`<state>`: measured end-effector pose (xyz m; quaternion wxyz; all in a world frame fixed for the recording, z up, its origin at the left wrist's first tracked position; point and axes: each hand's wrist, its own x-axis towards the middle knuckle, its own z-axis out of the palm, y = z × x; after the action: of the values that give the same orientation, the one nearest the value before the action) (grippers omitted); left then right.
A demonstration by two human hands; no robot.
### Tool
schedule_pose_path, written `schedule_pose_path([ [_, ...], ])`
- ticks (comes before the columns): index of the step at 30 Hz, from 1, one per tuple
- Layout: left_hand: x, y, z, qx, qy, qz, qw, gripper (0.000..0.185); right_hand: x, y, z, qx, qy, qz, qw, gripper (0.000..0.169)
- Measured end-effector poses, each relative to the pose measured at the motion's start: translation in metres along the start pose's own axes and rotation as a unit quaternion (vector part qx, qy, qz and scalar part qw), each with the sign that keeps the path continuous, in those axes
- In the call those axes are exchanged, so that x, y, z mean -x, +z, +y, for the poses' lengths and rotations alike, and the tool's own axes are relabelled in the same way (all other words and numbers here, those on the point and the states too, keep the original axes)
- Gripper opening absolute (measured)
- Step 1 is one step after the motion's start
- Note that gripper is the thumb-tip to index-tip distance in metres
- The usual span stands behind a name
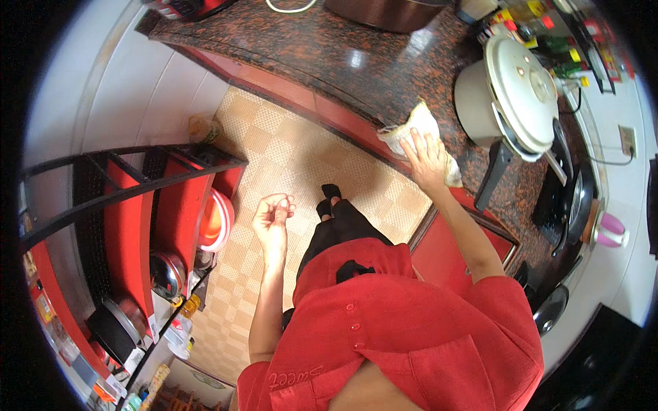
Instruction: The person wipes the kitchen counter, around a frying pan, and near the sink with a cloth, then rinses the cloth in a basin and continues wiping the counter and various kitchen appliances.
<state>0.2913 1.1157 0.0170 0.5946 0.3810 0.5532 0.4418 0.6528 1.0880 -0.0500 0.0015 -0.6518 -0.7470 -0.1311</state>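
My right hand (430, 160) lies on a white cloth (419, 120) at the front edge of the dark speckled granite countertop (360, 85). Its fingers are spread over the cloth, which is bunched and partly hangs over the edge. A pressure cooker (475, 103) with a pale lid and black handle stands on the counter to the right of the cloth. Away from the counter, my left hand (272, 218) is held up over the floor. Its fingers are loosely curled towards the thumb, and no object shows in it.
A red and black shelf rack (177, 221) with pots and a pink-rimmed basin (218, 221) stands on the left. Red cabinets (447, 246) sit under the counter. Bottles (529, 25) crowd the back right corner, near a brown container (385, 13). Black pans (581, 205) are on the right.
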Motion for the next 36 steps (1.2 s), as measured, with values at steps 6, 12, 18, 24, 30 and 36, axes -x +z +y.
schedule_pose_path([
  [6,0.031,0.017,-0.033,-0.012,-0.042,-0.083,0.996,0.007,0.000,0.003,0.003,0.038,-0.018,-0.020,0.999,0.054],
  [12,0.062,0.055,-0.040,-0.038,-0.068,-0.176,0.981,0.007,0.012,0.004,0.013,0.003,-0.029,0.000,1.000,0.054],
  [18,0.095,0.061,-0.060,-0.082,-0.043,-0.174,0.980,0.008,0.116,0.006,0.078,0.017,0.024,-0.049,0.998,0.051],
  [24,0.150,0.090,-0.093,-0.066,-0.092,-0.152,0.982,0.008,0.251,-0.012,0.161,0.000,0.114,-0.024,0.993,0.044],
  [30,0.195,0.135,-0.112,-0.063,-0.084,-0.203,0.974,0.008,0.379,-0.017,0.224,0.075,0.280,-0.010,0.957,0.040],
  [36,0.221,0.152,-0.113,-0.094,-0.105,-0.225,0.964,0.009,0.417,-0.044,0.220,0.163,0.399,-0.131,0.893,0.051],
])
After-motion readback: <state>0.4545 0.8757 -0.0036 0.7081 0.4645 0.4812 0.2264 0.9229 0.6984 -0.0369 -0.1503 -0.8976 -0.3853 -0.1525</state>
